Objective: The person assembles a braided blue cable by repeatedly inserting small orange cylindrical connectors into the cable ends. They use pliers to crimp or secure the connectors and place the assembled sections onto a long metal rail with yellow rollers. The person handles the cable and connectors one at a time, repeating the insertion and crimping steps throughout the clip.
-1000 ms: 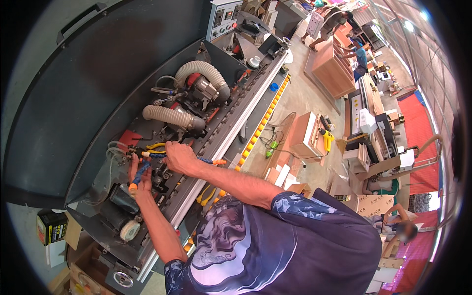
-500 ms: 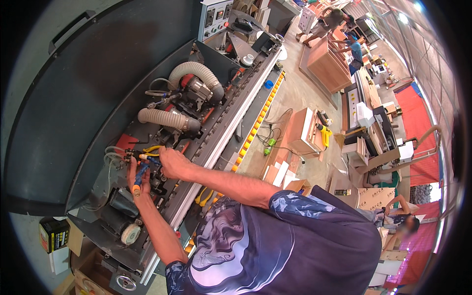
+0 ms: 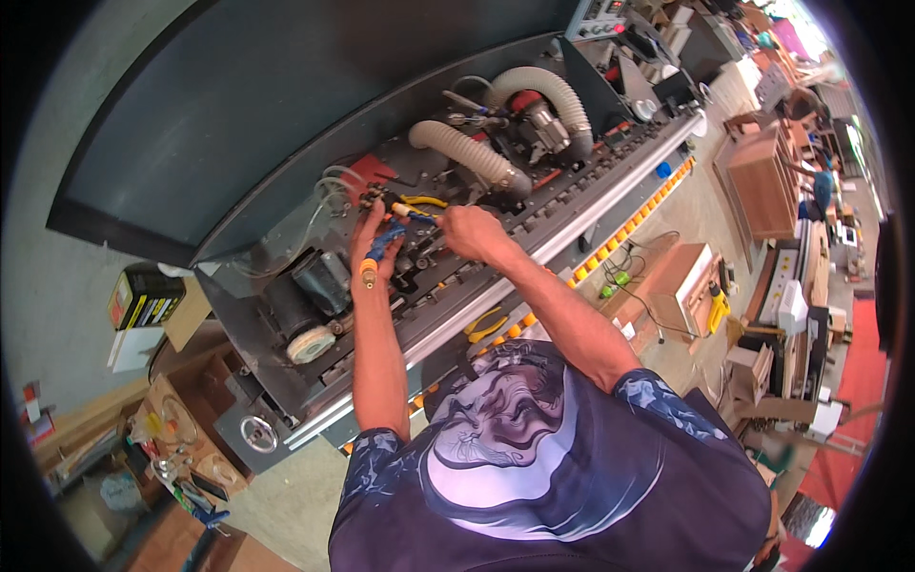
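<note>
Above the bed of an open edge-banding-type machine [image 3: 457, 262], both my hands are at a cluster of small fittings. My left hand [image 3: 367, 238] is closed around a blue segmented hose [image 3: 384, 243] with an orange end and a brass-coloured tip that points toward me. To its right, my right hand [image 3: 474, 234] is a fist at the end of a second blue hose piece [image 3: 420, 218]; its fingertips are hidden. Yellow-handled pliers or a similar tool [image 3: 425, 200] lie just behind that piece. Thin clear tubes [image 3: 329, 191] run to the fittings, beside a red plate [image 3: 370, 172].
Two ribbed dust hoses [image 3: 467, 153] arch over motors to the right. A dark raised cover [image 3: 238, 114] stands behind. Along the front run a metal rail [image 3: 591, 214] and orange rollers [image 3: 634, 221]. A handwheel [image 3: 258, 434] sits at the lower left. Other people work at the far right.
My view has turned, so the machine and hands appear farther right and higher, with more of the left-hand floor showing. Both hands keep nearly the same place on the fittings.
</note>
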`<state>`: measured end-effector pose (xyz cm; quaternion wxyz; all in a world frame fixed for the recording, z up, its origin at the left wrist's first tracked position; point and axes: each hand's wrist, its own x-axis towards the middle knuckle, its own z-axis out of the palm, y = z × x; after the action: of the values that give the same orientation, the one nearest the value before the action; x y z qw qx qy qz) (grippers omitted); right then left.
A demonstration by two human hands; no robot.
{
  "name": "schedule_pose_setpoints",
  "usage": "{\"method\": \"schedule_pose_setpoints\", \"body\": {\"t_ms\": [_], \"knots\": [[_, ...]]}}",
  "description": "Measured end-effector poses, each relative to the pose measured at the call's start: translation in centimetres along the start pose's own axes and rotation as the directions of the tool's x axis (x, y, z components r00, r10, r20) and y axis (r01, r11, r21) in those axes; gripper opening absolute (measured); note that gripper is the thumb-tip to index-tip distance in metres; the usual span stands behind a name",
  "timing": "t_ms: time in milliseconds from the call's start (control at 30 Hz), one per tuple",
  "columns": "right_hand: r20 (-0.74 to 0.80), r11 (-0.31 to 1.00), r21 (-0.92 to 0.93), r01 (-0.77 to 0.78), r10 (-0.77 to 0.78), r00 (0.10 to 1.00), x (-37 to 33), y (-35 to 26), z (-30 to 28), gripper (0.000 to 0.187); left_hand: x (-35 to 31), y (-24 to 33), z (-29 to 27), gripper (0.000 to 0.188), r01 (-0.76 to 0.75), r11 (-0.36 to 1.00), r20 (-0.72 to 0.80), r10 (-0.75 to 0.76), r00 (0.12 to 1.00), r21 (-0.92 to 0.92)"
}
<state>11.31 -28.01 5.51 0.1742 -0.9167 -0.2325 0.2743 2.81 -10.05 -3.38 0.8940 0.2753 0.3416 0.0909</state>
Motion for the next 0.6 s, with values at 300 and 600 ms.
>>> {"method": "schedule_pose_setpoints", "body": {"t_ms": [300, 600], "knots": [[-0.218, 0.982, 0.141, 0.126, -0.093, 0.971, -0.8, 0.8, 1.8, 0.044, -0.4, 0.3, 0.3, 0.047, 0.003, 1.0, -0.03, -0.003, 1.0, 0.015], [0.234, 0.854, 0.482, -0.195, 0.089, 0.968, -1.3, -1.8, -0.5, 0.048, -0.3, 0.3, 0.2, 0.043, -0.002, 0.996, -0.035, 0.005, 0.999, 0.084]]}}
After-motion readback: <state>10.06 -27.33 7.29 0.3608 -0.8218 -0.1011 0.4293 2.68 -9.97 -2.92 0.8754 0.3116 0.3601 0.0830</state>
